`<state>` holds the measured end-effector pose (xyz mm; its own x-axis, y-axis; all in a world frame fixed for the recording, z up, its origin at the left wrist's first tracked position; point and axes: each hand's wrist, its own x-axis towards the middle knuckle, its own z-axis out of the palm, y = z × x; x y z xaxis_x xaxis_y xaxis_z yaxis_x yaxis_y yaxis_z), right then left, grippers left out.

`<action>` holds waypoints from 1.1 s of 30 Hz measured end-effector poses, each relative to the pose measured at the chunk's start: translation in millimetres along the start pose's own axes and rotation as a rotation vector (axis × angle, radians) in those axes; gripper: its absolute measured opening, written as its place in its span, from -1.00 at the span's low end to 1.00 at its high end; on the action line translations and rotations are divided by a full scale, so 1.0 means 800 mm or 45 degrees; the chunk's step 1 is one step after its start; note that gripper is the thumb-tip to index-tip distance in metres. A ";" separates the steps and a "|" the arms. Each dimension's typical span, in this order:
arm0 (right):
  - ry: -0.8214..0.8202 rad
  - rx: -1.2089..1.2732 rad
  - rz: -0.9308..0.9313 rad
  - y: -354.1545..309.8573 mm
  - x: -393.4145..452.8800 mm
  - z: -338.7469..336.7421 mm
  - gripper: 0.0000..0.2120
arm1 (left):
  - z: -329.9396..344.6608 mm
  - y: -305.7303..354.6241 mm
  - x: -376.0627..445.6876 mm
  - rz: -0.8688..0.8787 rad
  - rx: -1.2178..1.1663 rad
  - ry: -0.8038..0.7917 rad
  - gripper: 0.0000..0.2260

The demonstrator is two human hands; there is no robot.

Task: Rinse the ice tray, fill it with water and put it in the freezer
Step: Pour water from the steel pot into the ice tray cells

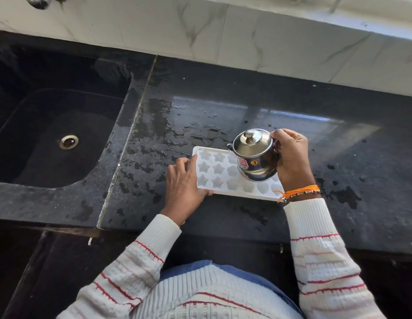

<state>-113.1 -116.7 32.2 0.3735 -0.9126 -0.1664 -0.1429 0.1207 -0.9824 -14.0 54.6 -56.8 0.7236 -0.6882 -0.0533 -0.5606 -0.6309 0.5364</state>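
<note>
A white ice tray (217, 173) with star-shaped cells lies flat on the wet black countertop (315, 125), in the middle of the head view. My left hand (183, 184) grips the tray's left end, thumb under the near edge. My right hand (291, 157) holds a small steel lidded pot (253, 155) by its right side, just above the tray's far right cells. The pot's spout points left over the tray. Whether the cells hold water is hard to tell.
A black sink (50, 134) with a round drain (68, 141) is set into the counter at the left. Water puddles spread across the counter behind the tray. A marble-tiled wall (223, 31) rises at the back. A tap fitting (39, 1) shows at the top left.
</note>
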 end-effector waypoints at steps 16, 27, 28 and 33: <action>-0.001 -0.030 0.007 0.005 0.005 0.002 -0.73 | 0.001 0.000 0.002 -0.006 0.020 -0.010 -0.16; -0.006 -0.008 0.022 0.003 0.003 0.001 -0.74 | 0.000 0.001 0.001 0.007 -0.016 -0.014 -0.18; -0.007 0.025 0.033 0.003 0.003 0.000 -0.74 | 0.000 0.001 0.001 0.016 -0.038 -0.010 -0.19; 0.002 0.210 0.103 0.005 0.003 -0.002 -0.70 | -0.001 0.004 0.000 0.067 -0.079 -0.012 -0.19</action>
<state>-114.1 -118.8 27.7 0.3657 -0.8977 -0.2456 -0.0198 0.2563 -0.9664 -15.5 52.7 -54.1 0.6897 -0.7234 -0.0313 -0.5716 -0.5705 0.5898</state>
